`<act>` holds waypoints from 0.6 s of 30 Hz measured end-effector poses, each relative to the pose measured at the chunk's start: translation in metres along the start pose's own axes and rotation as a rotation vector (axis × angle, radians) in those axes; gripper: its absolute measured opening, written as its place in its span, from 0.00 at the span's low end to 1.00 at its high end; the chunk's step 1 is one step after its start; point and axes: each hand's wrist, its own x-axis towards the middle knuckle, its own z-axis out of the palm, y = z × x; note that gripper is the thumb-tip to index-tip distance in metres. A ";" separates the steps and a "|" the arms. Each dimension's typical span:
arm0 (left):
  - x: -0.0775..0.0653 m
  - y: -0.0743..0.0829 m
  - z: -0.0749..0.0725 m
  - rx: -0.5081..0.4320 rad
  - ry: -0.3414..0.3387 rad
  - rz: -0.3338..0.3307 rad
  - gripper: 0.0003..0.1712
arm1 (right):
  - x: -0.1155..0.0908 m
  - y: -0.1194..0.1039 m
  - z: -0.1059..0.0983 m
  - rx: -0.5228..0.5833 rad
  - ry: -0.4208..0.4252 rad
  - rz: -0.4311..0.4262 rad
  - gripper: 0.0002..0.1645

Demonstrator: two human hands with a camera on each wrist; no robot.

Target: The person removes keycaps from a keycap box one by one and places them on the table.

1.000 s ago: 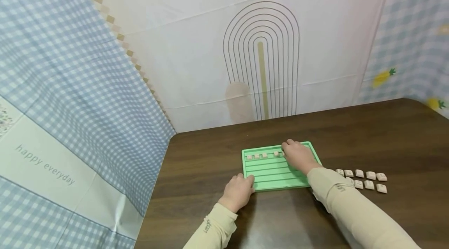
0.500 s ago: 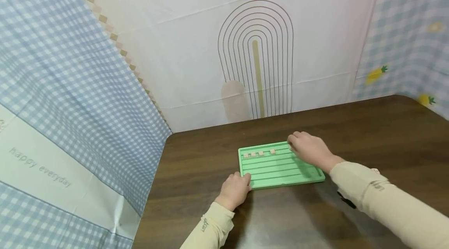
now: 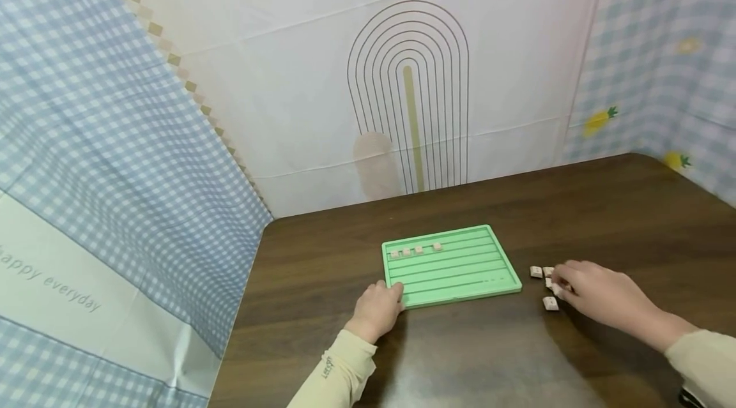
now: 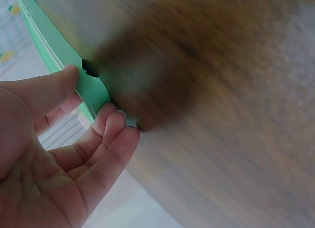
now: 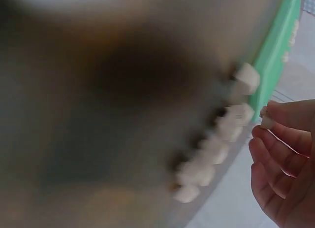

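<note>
Head view: the green tray (image 3: 454, 267) lies on the dark bench (image 3: 604, 204) in the lower middle of the frame, four small tiles (image 3: 415, 249) in its top groove. The left hand (image 3: 376, 311) grips the tray's lower left corner, thumb and fingers curled on its edge. The right hand (image 3: 604, 299), lower right, pinches one of the loose tiles (image 3: 550, 303) lying beside the tray.

Green tray (image 3: 454, 293), brown table (image 3: 604, 204), cream tiles (image 3: 550, 303).
</note>
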 end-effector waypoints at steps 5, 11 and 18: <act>0.001 -0.002 -0.001 -0.017 -0.013 0.003 0.10 | -0.018 0.010 0.013 -0.049 0.039 -0.016 0.06; 0.001 -0.001 -0.004 -0.040 -0.028 -0.006 0.11 | -0.021 0.012 0.022 -0.053 0.083 -0.009 0.06; 0.000 0.000 -0.003 -0.040 -0.025 0.000 0.11 | -0.018 0.011 0.017 -0.036 0.049 0.010 0.08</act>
